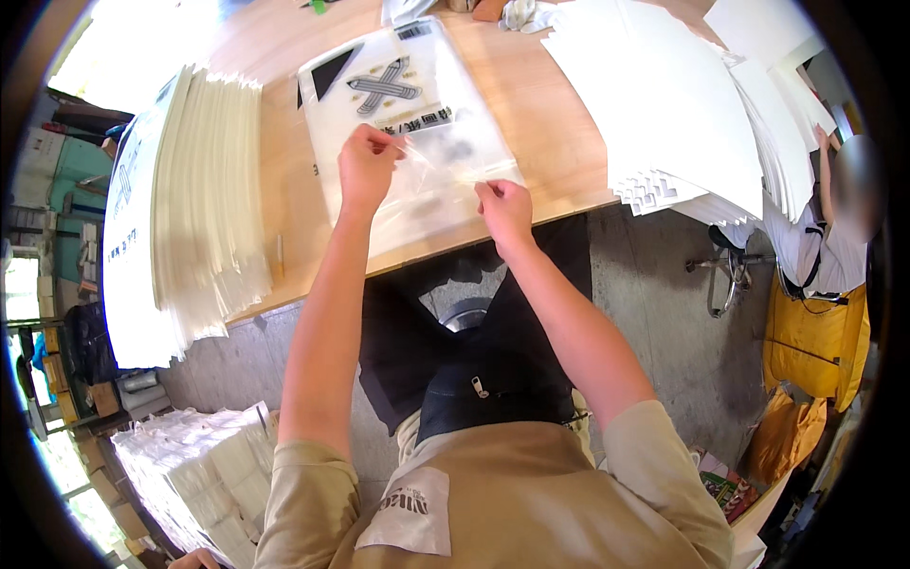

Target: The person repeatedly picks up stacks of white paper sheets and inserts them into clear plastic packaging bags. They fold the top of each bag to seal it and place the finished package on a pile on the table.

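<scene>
On the wooden table (pixel 559 142) in front of me lies a clear plastic bag (pixel 389 104), printed with crossed pencils and dark lettering. White sheets seem to fill it, though glare blurs their edges. My left hand (pixel 365 169) is closed in a pinch on the bag's loose film, near the middle of the bag. Closer to the table's front edge, my right hand (pixel 505 211) pinches the film at the bag's right side. Between both hands the film is creased and shiny. To the left stands a thick stack of similar filled bags (pixel 209 190).
Fanned stacks of white paper (pixel 654 104) cover the table's right side. A crumpled pale cloth (pixel 519 15) lies at the far edge. Wrapped white bundles (pixel 194 474) stand on the floor at lower left. Another person (pixel 834 237) is at the right, above a yellow bag (pixel 815 341).
</scene>
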The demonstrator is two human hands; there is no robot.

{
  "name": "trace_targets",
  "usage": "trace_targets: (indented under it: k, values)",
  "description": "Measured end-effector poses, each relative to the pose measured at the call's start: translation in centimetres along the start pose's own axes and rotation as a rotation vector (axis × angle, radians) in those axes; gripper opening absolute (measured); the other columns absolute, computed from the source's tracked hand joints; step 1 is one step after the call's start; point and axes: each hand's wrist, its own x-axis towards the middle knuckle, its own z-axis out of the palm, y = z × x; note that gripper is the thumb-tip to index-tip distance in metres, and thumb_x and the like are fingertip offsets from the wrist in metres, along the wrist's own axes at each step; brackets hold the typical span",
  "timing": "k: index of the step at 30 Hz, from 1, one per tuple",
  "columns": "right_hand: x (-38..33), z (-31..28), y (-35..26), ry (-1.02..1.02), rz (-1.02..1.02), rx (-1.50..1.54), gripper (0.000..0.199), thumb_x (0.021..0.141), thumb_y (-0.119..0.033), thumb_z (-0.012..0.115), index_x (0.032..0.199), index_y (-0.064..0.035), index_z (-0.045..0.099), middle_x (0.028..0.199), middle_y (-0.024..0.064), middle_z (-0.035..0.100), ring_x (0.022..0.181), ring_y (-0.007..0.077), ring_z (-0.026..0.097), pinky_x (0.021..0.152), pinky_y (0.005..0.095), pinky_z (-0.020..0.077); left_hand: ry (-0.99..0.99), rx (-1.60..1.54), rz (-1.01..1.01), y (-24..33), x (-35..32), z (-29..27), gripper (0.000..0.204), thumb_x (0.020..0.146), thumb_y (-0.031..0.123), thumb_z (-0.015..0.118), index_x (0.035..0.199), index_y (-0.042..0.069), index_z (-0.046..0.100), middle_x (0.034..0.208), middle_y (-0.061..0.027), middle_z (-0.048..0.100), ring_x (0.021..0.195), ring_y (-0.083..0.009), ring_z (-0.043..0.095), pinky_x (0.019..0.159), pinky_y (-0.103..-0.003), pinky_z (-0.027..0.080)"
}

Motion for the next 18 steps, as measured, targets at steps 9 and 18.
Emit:
trace_targets:
  k: [9,18]
  values:
    - [0.3,-0.4,-0.5,-0.005,-0.058,-0.009,0.022,0.087,-0.015,0.063,0.08,0.0048,0.068,0.063,0.0086,0.065,0.056,0.0146,0.06,0.056,0.0314,0.046,-0.021,0.376,0.165,-2.4,-1.9,-0.6,0.045,0.088,0.011,0.065,0.131,0.01,0.052,0.094,-0.0129,0.066,0.085,-0.0339,0.066,0.076,-0.043,0.052]
    - [0.0,-3.2,-1.0,0.038,-0.157,-0.081,0.02,0.089,-0.015,0.061,0.085,0.0045,0.066,0.065,0.0099,0.064,0.059,0.0172,0.061,0.057,0.0313,0.0467,0.074,0.607,0.645,5.7,-2.5,-1.7,0.021,0.086,0.003,0.056,0.103,0.01,0.066,0.1,-0.0081,0.062,0.072,-0.0324,0.067,0.063,-0.043,0.056]
